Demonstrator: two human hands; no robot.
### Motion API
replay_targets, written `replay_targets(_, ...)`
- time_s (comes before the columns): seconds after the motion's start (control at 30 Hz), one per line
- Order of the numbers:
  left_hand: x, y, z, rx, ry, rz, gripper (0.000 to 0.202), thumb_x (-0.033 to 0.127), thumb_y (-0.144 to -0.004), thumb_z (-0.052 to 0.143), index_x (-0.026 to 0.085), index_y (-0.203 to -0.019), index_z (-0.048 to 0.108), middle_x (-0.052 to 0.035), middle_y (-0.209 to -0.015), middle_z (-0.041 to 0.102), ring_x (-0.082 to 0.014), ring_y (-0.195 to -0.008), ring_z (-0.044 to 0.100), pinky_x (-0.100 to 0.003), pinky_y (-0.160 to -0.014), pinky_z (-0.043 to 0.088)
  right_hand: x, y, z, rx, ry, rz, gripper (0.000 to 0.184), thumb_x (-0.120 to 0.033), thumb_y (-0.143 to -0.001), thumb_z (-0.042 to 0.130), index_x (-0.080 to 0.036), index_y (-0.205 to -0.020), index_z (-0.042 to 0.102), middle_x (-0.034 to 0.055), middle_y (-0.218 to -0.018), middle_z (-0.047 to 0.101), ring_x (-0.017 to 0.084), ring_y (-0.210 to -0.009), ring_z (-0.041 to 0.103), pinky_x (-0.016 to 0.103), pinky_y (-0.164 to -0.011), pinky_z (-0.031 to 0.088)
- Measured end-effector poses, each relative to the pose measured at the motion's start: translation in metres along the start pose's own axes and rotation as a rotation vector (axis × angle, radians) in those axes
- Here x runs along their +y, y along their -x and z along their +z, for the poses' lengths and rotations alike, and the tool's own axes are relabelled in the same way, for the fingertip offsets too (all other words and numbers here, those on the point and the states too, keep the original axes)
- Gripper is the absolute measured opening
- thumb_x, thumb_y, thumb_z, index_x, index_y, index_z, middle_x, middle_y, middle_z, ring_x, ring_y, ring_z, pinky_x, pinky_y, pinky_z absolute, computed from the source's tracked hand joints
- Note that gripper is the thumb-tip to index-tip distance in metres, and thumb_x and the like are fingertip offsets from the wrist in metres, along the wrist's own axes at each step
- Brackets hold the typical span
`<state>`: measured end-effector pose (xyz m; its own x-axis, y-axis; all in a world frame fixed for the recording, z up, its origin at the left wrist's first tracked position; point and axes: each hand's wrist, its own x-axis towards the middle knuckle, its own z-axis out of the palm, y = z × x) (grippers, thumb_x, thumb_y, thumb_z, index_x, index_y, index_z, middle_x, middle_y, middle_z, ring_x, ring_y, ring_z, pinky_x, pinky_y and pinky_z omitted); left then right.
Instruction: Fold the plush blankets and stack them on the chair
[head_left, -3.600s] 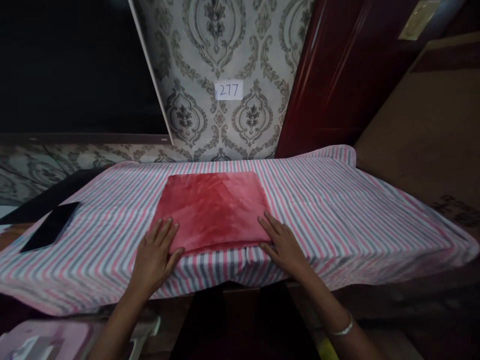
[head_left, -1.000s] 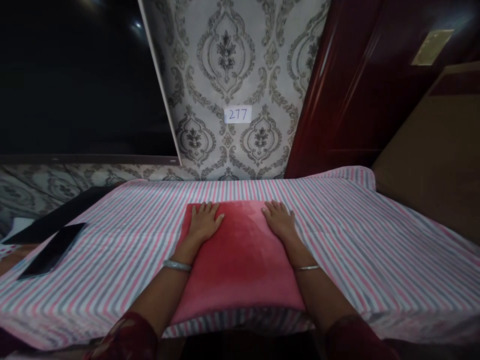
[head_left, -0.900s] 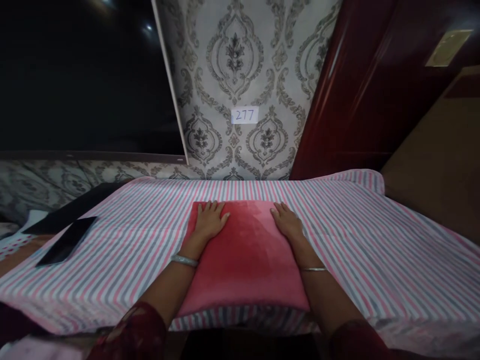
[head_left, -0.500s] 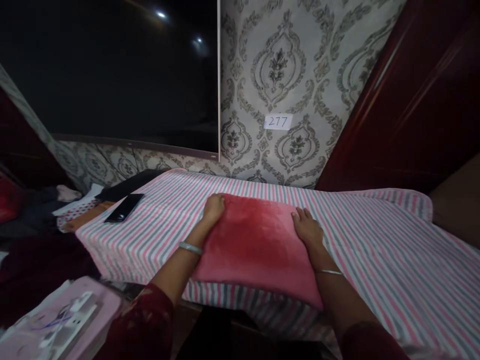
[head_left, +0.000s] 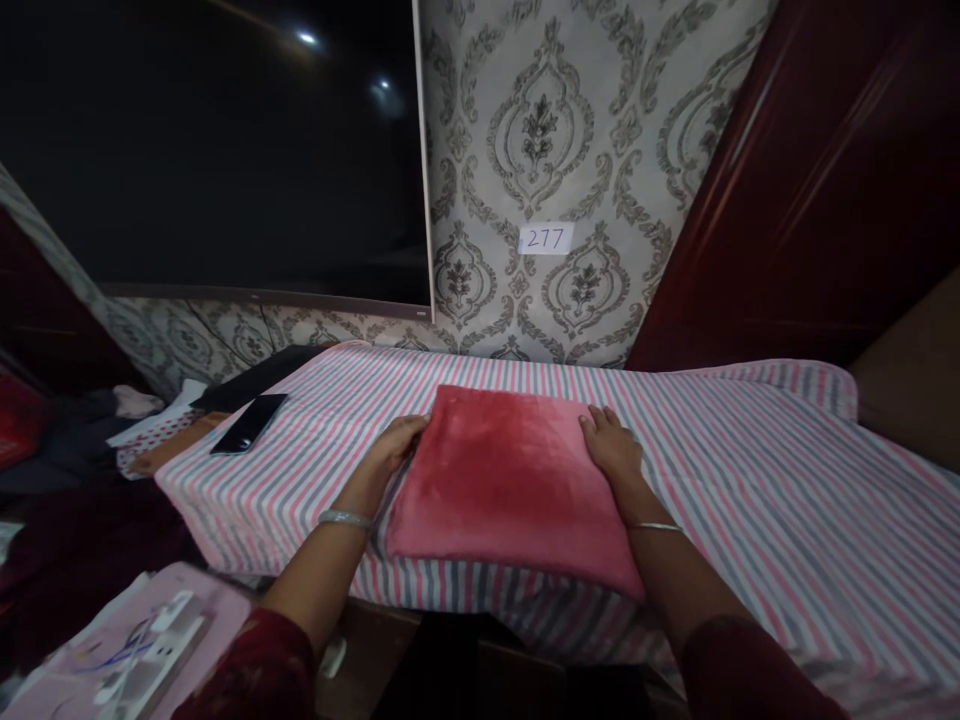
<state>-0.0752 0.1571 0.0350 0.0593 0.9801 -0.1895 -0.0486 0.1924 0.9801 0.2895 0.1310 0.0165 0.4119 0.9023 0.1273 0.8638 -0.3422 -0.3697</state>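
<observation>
A folded red cloth point(head_left: 510, 480) lies flat on a table under a pink, grey and white striped sheet point(head_left: 750, 500). My left hand point(head_left: 394, 445) rests at the cloth's left edge, with its fingers tucked against or under that edge. On the far right corner of the cloth sits my right hand point(head_left: 611, 450), fingers stretched out flat. Each wrist wears a thin bangle.
A black phone point(head_left: 247, 424) lies at the sheet's far left corner beside a dark flat object point(head_left: 247, 380). Patterned wallpaper with a label reading 277 point(head_left: 545, 239) stands behind. A dark screen point(head_left: 210, 150) hangs at left, a dark red door point(head_left: 810, 180) at right. Pink box point(head_left: 127, 650) lower left.
My hands went from the cloth's near edge to its far corners. Since then the left hand has slid off the top to the left edge. The view has swung left.
</observation>
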Motion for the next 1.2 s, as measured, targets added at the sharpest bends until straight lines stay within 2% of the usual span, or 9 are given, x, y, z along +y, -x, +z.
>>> replay_targets(0.13, 0.01, -0.003, 0.002, -0.047, 0.067, 0.081, 0.026, 0.027, -0.057, 0.077, 0.016, -0.078, 0.065, 0.0026, -0.061, 0.064, -0.0089, -0.052, 0.056, -0.02, -0.052, 0.041, 0.001, -0.001, 0.002, 0.01, 0.006, 0.002, 0.061, -0.053, -0.101, 0.02, -0.028, -0.153, 0.04, 0.0095, -0.161, 0.032, 0.037, -0.132, 0.048, 0.059, -0.103, 0.042)
replay_targets(0.27, 0.016, -0.008, 0.007, -0.07, 0.063, 0.094, 0.04, 0.02, -0.054, 0.074, 0.017, -0.094, 0.068, 0.0006, -0.069, 0.07, -0.0117, -0.059, 0.062, -0.022, -0.059, 0.047, -0.001, -0.001, 0.001, 0.014, 0.001, 0.002, 0.061, -0.052, -0.101, 0.021, -0.028, -0.153, 0.041, 0.0077, -0.162, 0.032, 0.037, -0.132, 0.048, 0.059, -0.104, 0.041)
replay_targets(0.43, 0.018, -0.014, 0.011, -0.074, -0.054, 0.071, 0.038, 0.023, -0.054, 0.079, 0.014, -0.09, 0.07, 0.002, -0.06, 0.066, -0.0109, -0.047, 0.055, -0.021, -0.047, 0.039, -0.002, 0.0, -0.002, -0.001, -0.006, 0.009, 0.06, -0.051, -0.101, 0.023, -0.027, -0.153, 0.04, 0.0072, -0.162, 0.032, 0.038, -0.133, 0.047, 0.059, -0.106, 0.04)
replay_targets(0.6, 0.024, -0.026, 0.017, 0.009, -0.152, 0.083, 0.033, 0.017, -0.054, 0.077, 0.015, -0.086, 0.07, 0.0054, -0.05, 0.06, -0.009, -0.04, 0.049, -0.019, -0.041, 0.032, -0.001, 0.0, -0.001, 0.003, 0.0, 0.001, 0.058, -0.05, -0.102, 0.023, -0.027, -0.153, 0.041, 0.0076, -0.162, 0.032, 0.036, -0.132, 0.047, 0.058, -0.105, 0.041)
replay_targets(0.8, 0.029, -0.043, 0.027, 0.06, -0.22, 0.069, 0.024, 0.027, -0.059, 0.082, 0.013, -0.073, 0.069, 0.0032, -0.047, 0.058, -0.009, -0.04, 0.046, -0.021, -0.041, 0.032, -0.001, -0.002, 0.002, 0.02, -0.002, 0.0, 0.058, -0.051, -0.102, 0.024, -0.028, -0.152, 0.041, 0.0077, -0.161, 0.033, 0.036, -0.132, 0.048, 0.057, -0.106, 0.04)
replay_targets(0.9, 0.03, -0.053, 0.033, 0.085, -0.268, 0.037, 0.026, 0.029, -0.061, 0.085, 0.012, -0.07, 0.068, 0.0017, -0.047, 0.058, -0.012, -0.044, 0.051, -0.023, -0.044, 0.038, -0.001, -0.003, 0.002, 0.018, 0.0, -0.004, 0.057, -0.05, -0.102, 0.025, -0.027, -0.152, 0.041, 0.0076, -0.162, 0.033, 0.037, -0.132, 0.048, 0.057, -0.105, 0.04)
replay_targets(1.03, 0.031, -0.067, 0.04, 0.111, -0.316, 0.005, 0.027, 0.038, -0.082, 0.075, 0.012, -0.081, 0.067, 0.0012, -0.066, 0.065, -0.013, -0.059, 0.061, -0.026, -0.056, 0.051, -0.003, -0.001, 0.001, 0.031, -0.007, -0.006, 0.056, -0.049, -0.103, 0.026, -0.026, -0.151, 0.042, 0.0075, -0.161, 0.033, 0.037, -0.131, 0.049, 0.056, -0.105, 0.041)
replay_targets(1.1, 0.031, -0.072, 0.042, 0.147, -0.336, 0.015, 0.024, 0.037, -0.089, 0.068, 0.013, -0.084, 0.065, 0.0022, -0.074, 0.064, -0.0108, -0.062, 0.06, -0.025, -0.059, 0.052, -0.004, 0.0, 0.001, 0.053, -0.029, -0.013, 0.056, -0.048, -0.102, 0.029, -0.025, -0.152, 0.041, 0.0086, -0.162, 0.031, 0.037, -0.13, 0.049, 0.056, -0.104, 0.041)
replay_targets(1.2, 0.027, -0.076, 0.043, 0.21, -0.323, 0.078, 0.018, 0.027, -0.084, 0.071, 0.015, -0.073, 0.064, 0.0017, -0.065, 0.062, -0.0116, -0.06, 0.057, -0.024, -0.056, 0.046, -0.005, -0.002, 0.0, 0.145, -0.102, -0.004, 0.057, -0.042, -0.102, 0.032, -0.015, -0.152, 0.04, 0.0156, -0.16, 0.034, 0.034, -0.133, 0.048, 0.048, -0.107, 0.04)
